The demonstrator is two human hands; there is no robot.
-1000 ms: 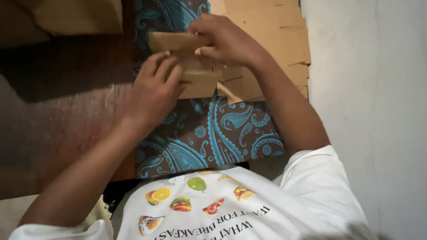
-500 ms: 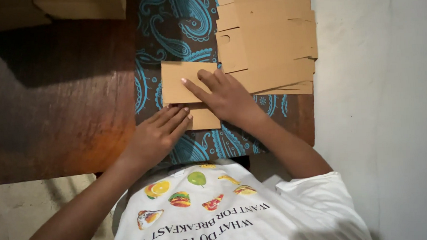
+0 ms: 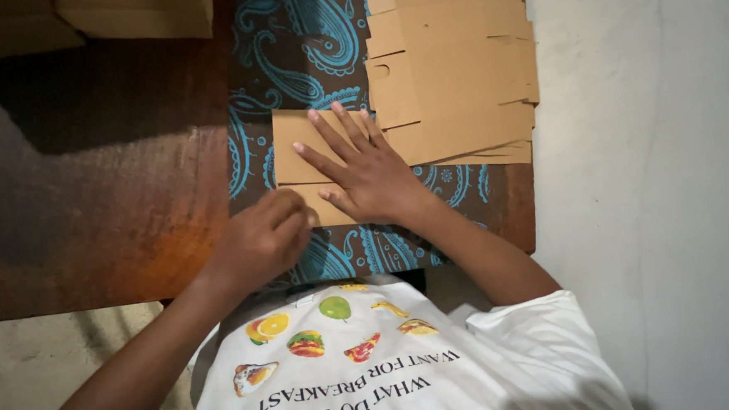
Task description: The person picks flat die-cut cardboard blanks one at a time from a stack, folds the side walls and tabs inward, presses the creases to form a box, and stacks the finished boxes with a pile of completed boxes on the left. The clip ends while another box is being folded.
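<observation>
left hand is curled up at the near edge of a flat cardboard piece, pinching its flap. right hand lies spread flat on top, gripping nothing. it sits on the paisley cloth, a stack of cardboard blanks just beyond.

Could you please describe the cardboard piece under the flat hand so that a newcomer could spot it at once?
Start at the dark wooden table and find the blue paisley cloth on it. The small cardboard piece lies alone on the cloth, left of the cardboard stack, pressed flat by the right hand with the left hand at its near edge.
</observation>
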